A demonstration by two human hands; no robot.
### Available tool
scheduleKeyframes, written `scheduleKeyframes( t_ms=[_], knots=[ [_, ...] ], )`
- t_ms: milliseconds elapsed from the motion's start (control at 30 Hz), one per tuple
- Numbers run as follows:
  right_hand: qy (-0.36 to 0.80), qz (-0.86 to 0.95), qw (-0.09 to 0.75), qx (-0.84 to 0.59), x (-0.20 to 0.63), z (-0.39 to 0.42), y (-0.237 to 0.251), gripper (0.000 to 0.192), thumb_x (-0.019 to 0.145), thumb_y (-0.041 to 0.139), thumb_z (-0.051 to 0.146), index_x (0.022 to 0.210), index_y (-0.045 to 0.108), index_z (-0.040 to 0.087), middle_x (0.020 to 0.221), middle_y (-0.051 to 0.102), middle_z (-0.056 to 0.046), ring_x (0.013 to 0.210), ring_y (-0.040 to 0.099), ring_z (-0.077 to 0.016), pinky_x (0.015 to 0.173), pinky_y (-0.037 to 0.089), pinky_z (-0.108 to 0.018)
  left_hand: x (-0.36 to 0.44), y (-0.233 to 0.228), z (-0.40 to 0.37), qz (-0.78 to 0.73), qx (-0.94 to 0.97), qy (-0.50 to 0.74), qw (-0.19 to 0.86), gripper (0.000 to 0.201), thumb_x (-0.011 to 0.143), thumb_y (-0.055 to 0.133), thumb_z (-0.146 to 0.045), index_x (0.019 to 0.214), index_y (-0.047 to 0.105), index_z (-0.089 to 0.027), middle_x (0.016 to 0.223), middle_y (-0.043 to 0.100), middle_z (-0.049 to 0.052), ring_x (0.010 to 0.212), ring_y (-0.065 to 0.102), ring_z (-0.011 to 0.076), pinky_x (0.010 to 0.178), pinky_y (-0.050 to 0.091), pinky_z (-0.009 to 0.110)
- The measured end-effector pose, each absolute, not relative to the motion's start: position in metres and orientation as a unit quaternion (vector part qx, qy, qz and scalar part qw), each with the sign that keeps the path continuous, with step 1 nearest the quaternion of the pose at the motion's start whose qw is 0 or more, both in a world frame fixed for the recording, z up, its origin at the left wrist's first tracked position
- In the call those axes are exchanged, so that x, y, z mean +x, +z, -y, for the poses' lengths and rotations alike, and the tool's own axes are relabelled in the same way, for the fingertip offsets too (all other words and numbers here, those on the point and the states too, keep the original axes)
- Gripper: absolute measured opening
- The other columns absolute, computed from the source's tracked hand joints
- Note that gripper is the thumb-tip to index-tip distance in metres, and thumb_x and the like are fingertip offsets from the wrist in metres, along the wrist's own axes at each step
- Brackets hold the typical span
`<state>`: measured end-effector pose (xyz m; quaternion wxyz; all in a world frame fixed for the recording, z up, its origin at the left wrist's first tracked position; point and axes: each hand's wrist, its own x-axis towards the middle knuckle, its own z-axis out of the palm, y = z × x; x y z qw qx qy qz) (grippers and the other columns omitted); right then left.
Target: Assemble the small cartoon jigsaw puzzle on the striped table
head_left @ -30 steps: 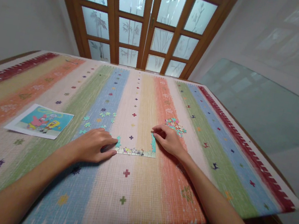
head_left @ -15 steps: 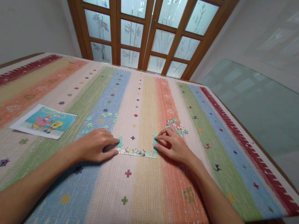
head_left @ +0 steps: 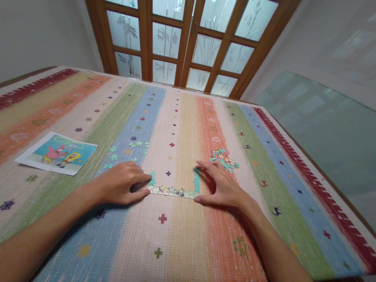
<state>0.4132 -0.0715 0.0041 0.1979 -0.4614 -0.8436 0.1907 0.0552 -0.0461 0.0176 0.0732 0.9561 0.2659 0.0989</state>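
Edge-assembly step: left hand (head_left: pixel 118 187) and right hand (head_left: pixel 223 190), fingers spread flat, holding nothing, brace the partly joined cardboard puzzle border (head_left: pixel 172 190). Next piece likely from the loose teal pile (head_left: pixel 224 159) at 1 o'clock.

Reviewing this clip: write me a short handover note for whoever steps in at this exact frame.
Left hand: flat on the cloth, fingertips at the left corner of the puzzle border, holding nothing.
Right hand: spread open against the border's right corner, holding nothing.
Done: the bottom edge strip plus short stubs up both sides.
Left: the rest of the frame and all the middle.
Loose pieces: pile beyond the right hand, a scatter beyond the left. Reference picture lies far left.
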Motion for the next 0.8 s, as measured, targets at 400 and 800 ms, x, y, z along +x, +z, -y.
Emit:
scheduleKeyframes(
  t_ms=[400,800],
  knots=[
    [0.188,0.841,0.197,-0.467,0.4132,0.0702,0.0065,0.103,0.065,0.093,0.044,0.155,0.044,0.031,0.139,0.062,-0.013,0.130,0.054,-0.0402,0.108,0.047,-0.059,0.0548,0.0167,0.0491,-0.276,0.952,0.111,0.079,0.021,0.100,0.052,-0.037,0.094,0.064,-0.021,0.071,0.060,0.002,0.067,0.054,0.0203,0.069,0.043,0.036],
    [0.179,0.850,0.198,-0.455,0.4131,0.0684,0.0083,0.104,0.064,0.094,0.041,0.155,0.045,0.032,0.140,0.062,-0.013,0.128,0.056,-0.0421,0.105,0.049,-0.059,0.0561,0.0205,0.0516,-0.278,0.953,0.104,0.064,0.021,0.100,0.049,-0.036,0.097,0.064,-0.021,0.071,0.061,0.002,0.068,0.053,0.0204,0.071,0.044,0.038]
  ],
)
